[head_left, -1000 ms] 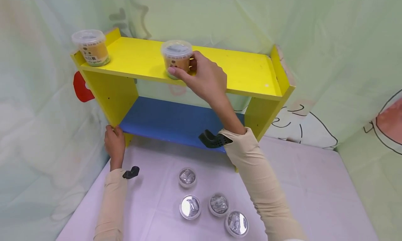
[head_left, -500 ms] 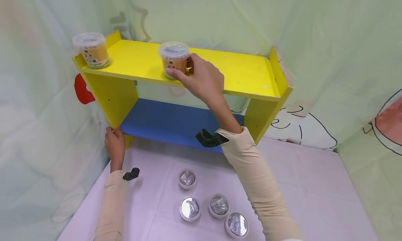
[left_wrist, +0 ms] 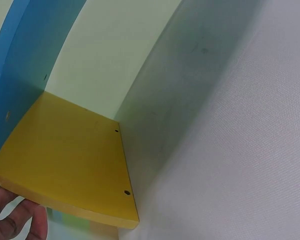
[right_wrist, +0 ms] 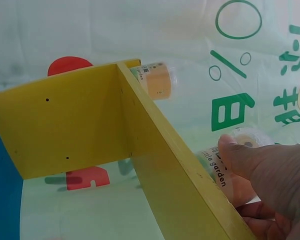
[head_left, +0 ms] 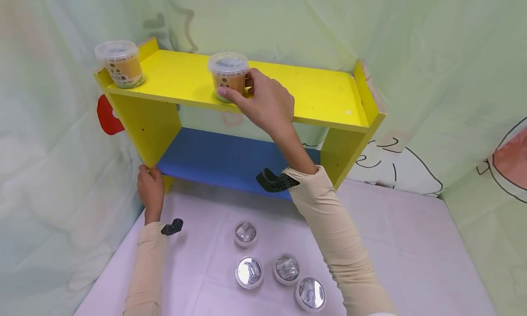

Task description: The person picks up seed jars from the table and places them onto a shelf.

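Note:
A clear-lidded plastic cup with an orange and green label stands upright on the yellow top board, near its front edge. My right hand grips this cup from the right, thumb across its front; in the right wrist view the thumb lies over the label of the cup. Low on the left, my left hand holds the front edge of the shelf's yellow side panel. The left wrist view shows curled fingers at that panel's edge; the thumb is hidden there.
A similar cup stands at the top board's left end. Below runs a blue board. Several lidded cups, one a round cup, stand on the white-covered table. Printed cloth hangs behind.
Over the last second my right hand and the cup have shifted slightly left along the top board. In the latest half second they barely move. My left hand keeps its place.

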Motion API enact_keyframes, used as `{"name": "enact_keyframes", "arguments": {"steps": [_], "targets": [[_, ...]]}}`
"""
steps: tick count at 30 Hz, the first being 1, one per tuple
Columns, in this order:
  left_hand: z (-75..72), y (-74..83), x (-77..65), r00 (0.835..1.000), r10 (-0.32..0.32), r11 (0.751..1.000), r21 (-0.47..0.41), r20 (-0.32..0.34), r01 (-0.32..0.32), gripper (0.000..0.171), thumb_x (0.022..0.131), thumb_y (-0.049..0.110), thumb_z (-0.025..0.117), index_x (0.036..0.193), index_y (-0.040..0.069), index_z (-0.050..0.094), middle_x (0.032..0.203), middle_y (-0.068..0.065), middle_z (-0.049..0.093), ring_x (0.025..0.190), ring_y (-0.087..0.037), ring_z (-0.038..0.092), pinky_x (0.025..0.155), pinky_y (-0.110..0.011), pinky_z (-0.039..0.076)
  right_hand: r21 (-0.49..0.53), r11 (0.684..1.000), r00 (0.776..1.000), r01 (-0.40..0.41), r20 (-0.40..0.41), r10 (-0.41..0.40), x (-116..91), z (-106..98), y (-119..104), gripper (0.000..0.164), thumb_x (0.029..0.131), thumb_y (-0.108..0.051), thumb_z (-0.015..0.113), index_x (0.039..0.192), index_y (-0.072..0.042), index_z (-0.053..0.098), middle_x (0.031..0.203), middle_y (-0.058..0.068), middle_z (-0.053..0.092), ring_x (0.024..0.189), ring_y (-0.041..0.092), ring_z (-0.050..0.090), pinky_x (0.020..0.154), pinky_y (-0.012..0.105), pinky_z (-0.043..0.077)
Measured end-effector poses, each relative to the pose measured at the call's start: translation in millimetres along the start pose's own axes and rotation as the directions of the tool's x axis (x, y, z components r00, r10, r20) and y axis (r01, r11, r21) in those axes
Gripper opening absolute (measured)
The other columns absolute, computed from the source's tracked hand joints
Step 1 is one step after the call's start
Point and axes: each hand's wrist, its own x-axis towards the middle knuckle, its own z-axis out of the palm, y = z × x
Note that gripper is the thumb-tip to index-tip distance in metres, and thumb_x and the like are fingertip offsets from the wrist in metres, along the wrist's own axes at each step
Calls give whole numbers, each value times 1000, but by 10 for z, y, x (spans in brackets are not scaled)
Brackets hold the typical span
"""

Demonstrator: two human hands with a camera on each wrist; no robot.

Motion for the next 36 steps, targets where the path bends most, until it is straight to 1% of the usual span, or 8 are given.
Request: {"name": "enact_keyframes", "arguments": {"steps": [5, 10, 18, 23, 26, 29, 33, 36], "targets": [[4, 0, -3, 1000, 6, 1000, -9, -12, -6, 46, 103, 38, 33, 123, -2, 47, 105, -23, 53, 92, -38, 53, 73, -44, 39, -9, 1000, 1000, 3, -14, -3, -9, 2, -17, 62, 84, -66, 60, 127, -21, 58, 119, -7, 69, 105, 8, 64, 76, 29, 47], [5, -11, -15, 1000, 7, 1000, -7, -5, -7, 47, 103, 38, 33, 123, -2, 47, 104, -23, 53, 92, -38, 53, 73, -44, 39, -17, 1000, 1000, -5, -16, 4, -23, 13, -21, 63, 83, -66, 60, 128, -21, 57, 117, -7, 69, 102, 9, 63, 75, 30, 47], [10, -37, -22, 1000, 9, 1000, 3, -4, -9, 47, 103, 38, 32, 122, -2, 46, 104, -24, 53, 91, -39, 53, 73, -47, 39, -6, 1000, 1000, -13, -20, 13, -62, 32, -4, 69, 82, -67, 61, 133, -20, 55, 120, -6, 68, 102, 10, 62, 76, 31, 46], [15, -36, -27, 1000, 5, 1000, 2, 0, -5, 47, 103, 38, 31, 122, -2, 46, 104, -24, 53, 92, -40, 53, 74, -49, 40, -37, 999, 999, 0, -38, -2, -110, 41, 4, 73, 81, -67, 62, 136, -19, 54, 124, -5, 67, 106, 13, 62, 75, 32, 46], [16, -33, -28, 1000, 4, 1000, -5, -6, -4, 47, 103, 39, 32, 121, -2, 47, 104, -24, 53, 92, -41, 53, 75, -51, 41, -66, 998, 998, 10, -59, -14, -141, 48, -2, 74, 81, -67, 63, 137, -18, 53, 126, -6, 67, 110, 14, 60, 77, 33, 46], [16, -32, -29, 1000, 4, 1000, -10, -11, -4, 47, 103, 39, 32, 121, -2, 47, 105, -25, 54, 93, -41, 54, 76, -53, 41, -109, 994, 996, 22, -84, -31, -179, 59, -13, 73, 81, -65, 64, 136, -17, 55, 125, -5, 67, 109, 18, 58, 79, 35, 46], [9, -28, -19, 1000, 12, 1000, -5, -13, -12, 47, 103, 39, 32, 121, -2, 47, 105, -24, 54, 92, -41, 53, 75, -51, 41, -166, 986, 992, 37, -112, -56, -257, 77, -32, 74, 81, -63, 67, 135, -14, 56, 123, -2, 68, 108, 23, 56, 83, 39, 44], [0, -16, 0, 999, 29, 1000, 4, -18, -29, 47, 103, 38, 32, 121, -2, 47, 103, -24, 53, 90, -40, 53, 72, -48, 40, -175, 983, 989, 52, -129, -76, -341, 111, -28, 78, 81, -62, 67, 140, -12, 52, 131, 0, 64, 116, 25, 53, 91, 41, 39]]}}
